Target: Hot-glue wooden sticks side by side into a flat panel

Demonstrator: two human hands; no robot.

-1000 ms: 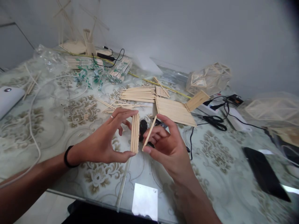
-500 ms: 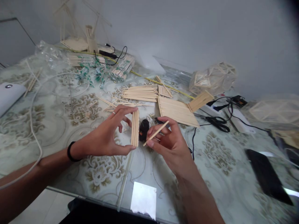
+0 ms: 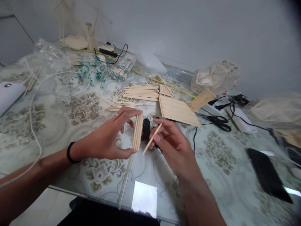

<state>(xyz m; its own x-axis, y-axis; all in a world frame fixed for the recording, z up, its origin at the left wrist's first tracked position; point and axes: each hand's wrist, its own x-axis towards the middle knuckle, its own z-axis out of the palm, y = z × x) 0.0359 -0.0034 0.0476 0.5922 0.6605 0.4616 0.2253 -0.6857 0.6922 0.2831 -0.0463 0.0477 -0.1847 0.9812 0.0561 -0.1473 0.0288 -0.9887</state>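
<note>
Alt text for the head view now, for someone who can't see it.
A left hand grips a small stick panel by its ends; the right hand holds one short stick beside it. Beyond lie loose sticks and a larger panel.

Lit dimly in a cool, greyish cast. Glares white in a hard-edged reflection [image 3: 144, 199] on the glass tabletop [image 3: 141, 171] and again beside the black slab [image 3: 268, 174]. Darkens softly below the right hand [image 3: 175, 147]. Looks slightly blurred, hazier by the wall [image 3: 188, 37], stretched at the sides, blackened top right.
</note>
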